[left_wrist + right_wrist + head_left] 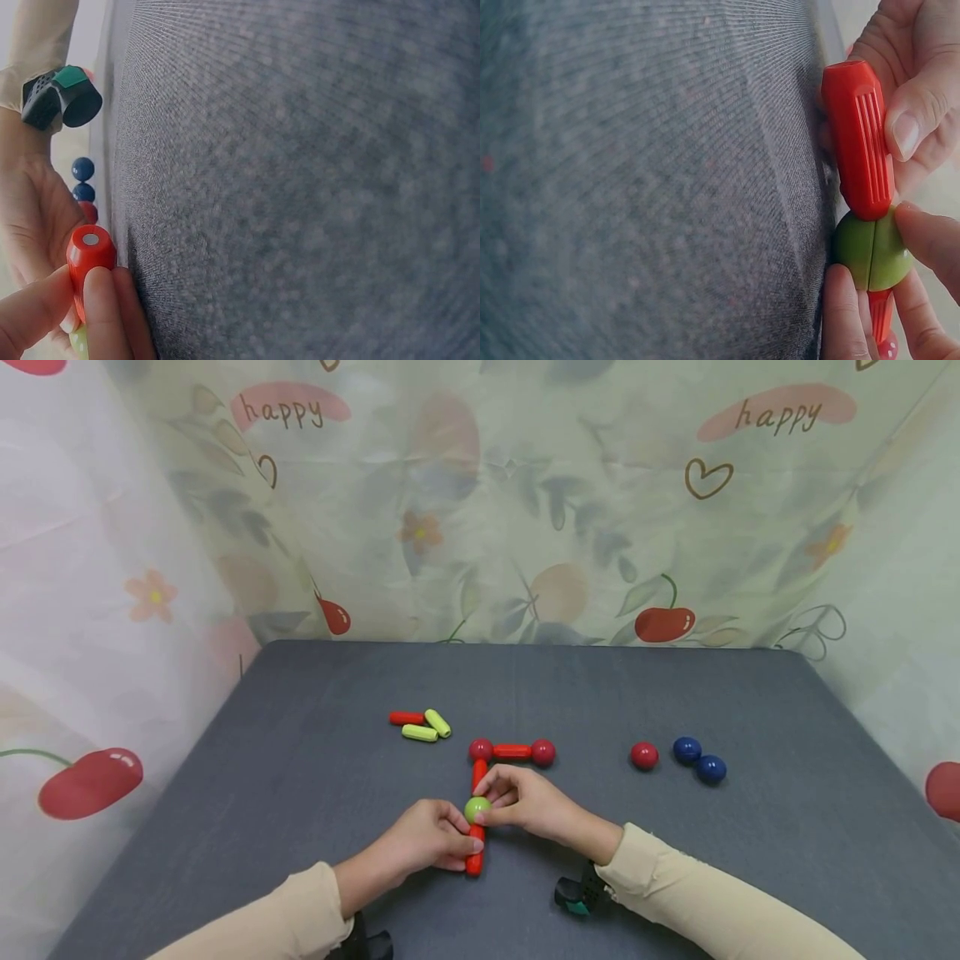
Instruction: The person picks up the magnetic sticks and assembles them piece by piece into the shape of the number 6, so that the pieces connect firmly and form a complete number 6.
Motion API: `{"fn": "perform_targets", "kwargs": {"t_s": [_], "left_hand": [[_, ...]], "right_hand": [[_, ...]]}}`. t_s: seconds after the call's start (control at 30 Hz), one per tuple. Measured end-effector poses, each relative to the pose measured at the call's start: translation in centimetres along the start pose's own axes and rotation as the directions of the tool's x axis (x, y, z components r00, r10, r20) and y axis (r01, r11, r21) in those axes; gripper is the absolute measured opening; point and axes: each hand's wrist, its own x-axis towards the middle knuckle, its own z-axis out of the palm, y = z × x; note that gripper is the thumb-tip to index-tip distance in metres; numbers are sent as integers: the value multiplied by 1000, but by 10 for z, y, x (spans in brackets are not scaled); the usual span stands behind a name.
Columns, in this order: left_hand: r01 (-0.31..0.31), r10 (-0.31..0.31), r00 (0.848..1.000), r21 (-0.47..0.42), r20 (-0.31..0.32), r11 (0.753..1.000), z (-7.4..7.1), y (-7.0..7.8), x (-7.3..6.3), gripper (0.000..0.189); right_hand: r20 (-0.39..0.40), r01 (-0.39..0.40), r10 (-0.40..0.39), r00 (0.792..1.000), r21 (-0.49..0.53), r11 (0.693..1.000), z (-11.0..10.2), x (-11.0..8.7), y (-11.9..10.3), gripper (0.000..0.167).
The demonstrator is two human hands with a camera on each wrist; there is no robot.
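Observation:
My left hand (426, 837) pinches a short red ridged rod (859, 142) between thumb and fingers; its near end shows a pale round spot in the left wrist view. The rod's far end meets a green ball (871, 251), which my right hand (531, 802) holds between thumb and fingers. Beyond the ball, a second red rod (479, 774) runs up to a red ball (481, 750), partly covered by the right fingers. From that ball a third red rod (512, 752) leads right to another red ball (543, 752). Together the pieces lie in a bent line on the dark cloth.
Behind and left lie a loose red rod (407, 718) and two yellow-green rods (420, 733). To the right sit a loose red ball (644, 756) and two blue balls (710, 769). Patterned curtains (510, 527) stand along the back and sides of the dark table (337, 693).

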Motion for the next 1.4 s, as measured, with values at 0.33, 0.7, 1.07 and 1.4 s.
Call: {"fn": "perform_targets", "kwargs": {"t_s": [0.33, 0.7, 1.07, 1.4], "left_hand": [[-2, 2, 1000, 0, 4, 1000, -1, 0, 0, 26], [-5, 5, 1000, -8, 6, 1000, -1, -2, 3, 27], [4, -4, 1000, -2, -13, 1000, 0, -3, 4, 28], [-5, 5, 1000, -25, -3, 1000, -1, -4, 2, 28]], "right_hand": [[2, 3, -3, 1000, -2, 1000, 0, 0, -1, 26], [-31, -30, 29, 999, -40, 999, -8, -2, -8, 25], [-171, -57, 32, 985, -145, 988, -60, -20, -29, 35], [-355, -165, 52, 934, -298, 940, -126, -49, -26, 43]]}}
